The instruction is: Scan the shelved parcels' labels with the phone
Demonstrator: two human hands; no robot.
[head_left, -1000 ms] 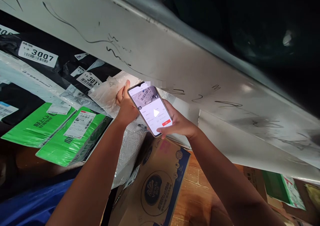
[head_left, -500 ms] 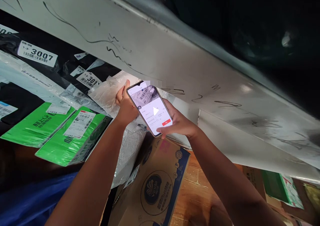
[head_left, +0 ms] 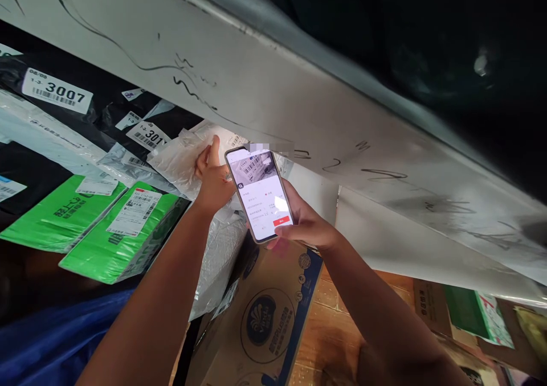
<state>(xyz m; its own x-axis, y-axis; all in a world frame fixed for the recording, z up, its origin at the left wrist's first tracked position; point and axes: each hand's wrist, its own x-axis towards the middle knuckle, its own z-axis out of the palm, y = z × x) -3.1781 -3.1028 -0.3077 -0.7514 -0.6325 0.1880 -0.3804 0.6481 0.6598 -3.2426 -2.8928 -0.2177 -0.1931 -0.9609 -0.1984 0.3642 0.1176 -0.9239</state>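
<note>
Plastic parcel (head_left: 171, 161) is lying at 10 o'clock from phone (head_left: 260, 198), probably soft, light. Left grip (head_left: 216, 184) is resting half-curled on it; can't tell if pinching. Phone's long axis is running 11-to-5, top toward 11; likely stiff, slick, fragile: hold edges. Right grip (head_left: 305, 221) is clasping its lower end.

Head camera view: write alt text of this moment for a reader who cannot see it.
A person's right hand holds a phone with a barcode on its screen, while the left hand touches a translucent plastic-wrapped parcel. Green parcels and a label reading 3007 are at the picture's left, a Vinda carton below.
</note>
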